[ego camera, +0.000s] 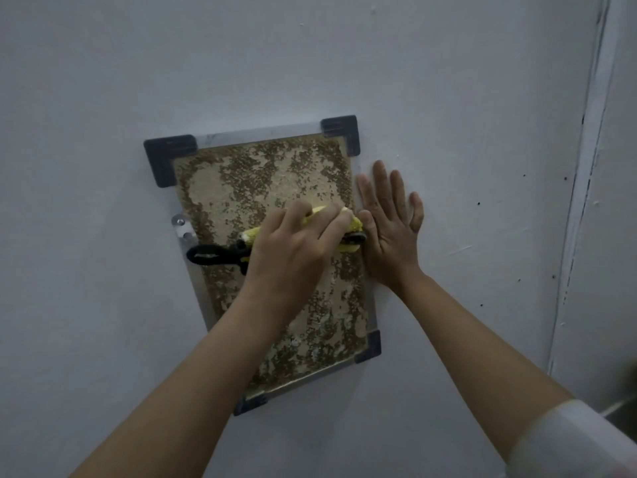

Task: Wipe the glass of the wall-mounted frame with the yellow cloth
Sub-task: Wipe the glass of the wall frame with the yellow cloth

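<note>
the yellow cloth is bunched into a soft, light wad and is held clamped under the curled fingers of the left hand, pressed against the glass about halfway down the frame. being limp, it is judged to fold and slip unless the whole wad is kept inside the grip, so it is best taken from above with the palm behind it. a black loop trails from the cloth to the left of the grip and lies on the pane. the glass is judged stiff, smooth and breakable; only moderate pressure seems wise.

the right hand is laid flat and spread on the wall, just to the right of the grip, its thumb side touching the frame's edge, holding nothing.

counted: one cloth, one loop, one framed pane, four dark corner caps, one small metal bracket on the edge left of the grip, two hands. a pale sleeve is seen on the right arm only.
</note>
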A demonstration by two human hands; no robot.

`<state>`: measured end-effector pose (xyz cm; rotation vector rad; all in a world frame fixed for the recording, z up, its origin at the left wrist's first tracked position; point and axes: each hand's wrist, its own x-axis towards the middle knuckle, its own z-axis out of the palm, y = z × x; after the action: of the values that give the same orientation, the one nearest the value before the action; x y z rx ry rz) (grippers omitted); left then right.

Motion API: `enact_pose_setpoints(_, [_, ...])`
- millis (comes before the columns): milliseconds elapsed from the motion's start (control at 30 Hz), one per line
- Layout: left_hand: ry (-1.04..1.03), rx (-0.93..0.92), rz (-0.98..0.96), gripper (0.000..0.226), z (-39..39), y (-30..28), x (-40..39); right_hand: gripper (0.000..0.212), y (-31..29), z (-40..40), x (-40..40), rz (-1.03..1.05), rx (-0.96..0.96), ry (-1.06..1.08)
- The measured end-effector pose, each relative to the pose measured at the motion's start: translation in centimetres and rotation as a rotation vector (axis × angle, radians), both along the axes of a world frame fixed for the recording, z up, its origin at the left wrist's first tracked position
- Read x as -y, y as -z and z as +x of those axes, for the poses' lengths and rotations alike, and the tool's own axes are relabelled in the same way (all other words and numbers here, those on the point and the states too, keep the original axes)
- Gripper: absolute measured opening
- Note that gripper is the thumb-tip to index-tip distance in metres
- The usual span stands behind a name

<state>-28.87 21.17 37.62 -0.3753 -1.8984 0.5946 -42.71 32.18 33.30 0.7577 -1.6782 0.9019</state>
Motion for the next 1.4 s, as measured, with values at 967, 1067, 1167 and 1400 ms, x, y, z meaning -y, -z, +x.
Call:
enact_pose_setpoints(967, [0.120,0.095,-0.093,0.031,2.3,1.3,4.1,0.041,0.3,2.4,1.5,-0.177,0.120,-0.074])
enact_pose_setpoints(1067, [0.115,0.115,-0.114,0.031,2.9,2.6,4.6,0.041,0.6,2.9,2.2,-0.266,0.136,-0.082])
enact_pose_setpoints(1167, [0.096,0.108,-0.134,0.031,3.9,3.2,5.6,0.039,0.9,2.6,2.4,-0.277,0.110,-0.077])
enact_pose_setpoints(1400, [0.034,-0.147,0.207,0.034,5.7,2.1,8.1,0.040,1.2,1.9,2.7,-0.299,0.083,-0.086])
